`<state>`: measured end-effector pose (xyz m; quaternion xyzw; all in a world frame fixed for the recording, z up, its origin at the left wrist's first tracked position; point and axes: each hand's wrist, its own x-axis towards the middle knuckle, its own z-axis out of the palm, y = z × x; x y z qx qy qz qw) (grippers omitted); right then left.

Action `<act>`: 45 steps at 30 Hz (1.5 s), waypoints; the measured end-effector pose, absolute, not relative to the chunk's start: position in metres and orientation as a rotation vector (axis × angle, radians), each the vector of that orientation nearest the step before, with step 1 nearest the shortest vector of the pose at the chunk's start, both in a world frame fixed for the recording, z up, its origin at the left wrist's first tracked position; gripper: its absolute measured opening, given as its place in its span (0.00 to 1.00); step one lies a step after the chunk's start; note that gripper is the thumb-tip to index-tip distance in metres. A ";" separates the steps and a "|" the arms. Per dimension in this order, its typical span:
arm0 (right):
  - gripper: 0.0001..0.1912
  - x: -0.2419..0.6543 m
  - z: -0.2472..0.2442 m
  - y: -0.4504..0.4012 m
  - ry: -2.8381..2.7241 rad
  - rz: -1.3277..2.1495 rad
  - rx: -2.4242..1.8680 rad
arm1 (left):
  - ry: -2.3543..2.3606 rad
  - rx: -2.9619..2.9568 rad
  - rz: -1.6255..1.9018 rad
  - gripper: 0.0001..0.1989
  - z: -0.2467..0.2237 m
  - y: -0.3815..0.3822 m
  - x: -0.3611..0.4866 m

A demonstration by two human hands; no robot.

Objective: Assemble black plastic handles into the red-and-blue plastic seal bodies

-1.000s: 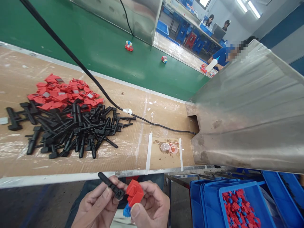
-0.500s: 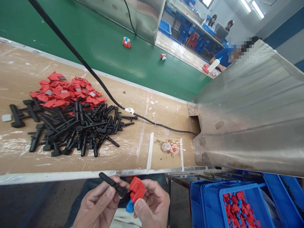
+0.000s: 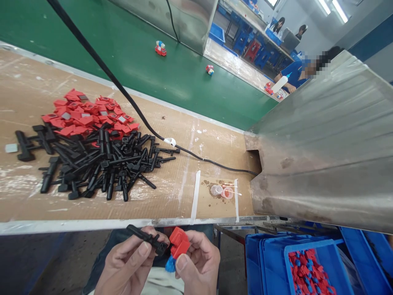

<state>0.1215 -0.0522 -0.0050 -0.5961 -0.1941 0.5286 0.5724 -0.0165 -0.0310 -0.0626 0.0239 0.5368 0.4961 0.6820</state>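
Note:
Below the table's front edge, my left hand [image 3: 132,256] is closed on a black rod-like plastic part [image 3: 147,239], pinched between thumb and fingers with its blocky end toward the right. Close beside it, my right hand [image 3: 198,262] grips a red plastic toy piece [image 3: 179,242] with a blue part [image 3: 170,264] at its lower end. The black part's blocky end is very near the red piece; whether they touch I cannot tell. On the table lie a pile of similar black parts [image 3: 101,164] and, behind it, a heap of red pieces [image 3: 89,114].
Small cups [image 3: 226,192] with swabs stand on the cardboard between white tape strips. A black cable [image 3: 123,96] crosses the table toward a metal panel [image 3: 313,151]. Blue crates [image 3: 319,246] with red-and-blue pieces sit lower right. Small toys [image 3: 160,48] rest on the green belt [image 3: 187,78]. A co-worker sits beyond.
The black part's blocky end has come slightly nearer the red piece. Both hands keep their grips, and the whole view has shifted a little.

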 end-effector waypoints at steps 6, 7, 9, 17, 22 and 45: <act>0.31 0.119 0.000 -0.048 -0.402 1.233 -1.399 | 1.092 0.156 1.076 0.19 -0.081 -0.036 -0.021; 0.31 0.119 0.001 -0.048 -0.396 1.233 -1.399 | 1.076 0.198 1.085 0.17 -0.082 -0.036 -0.021; 0.31 0.119 0.001 -0.048 -0.389 1.228 -1.397 | 1.047 0.288 1.113 0.14 -0.080 -0.035 -0.021; 0.30 0.121 0.000 -0.048 -0.372 1.265 -1.370 | 1.024 0.547 1.313 0.08 -0.056 -0.028 -0.014; 0.28 0.122 -0.025 -0.056 -0.243 1.345 -1.216 | 0.969 0.789 1.408 0.06 -0.045 -0.024 -0.013; 0.22 0.127 -0.008 -0.035 0.115 1.737 -0.800 | 0.965 1.724 1.618 0.31 -0.034 -0.007 -0.024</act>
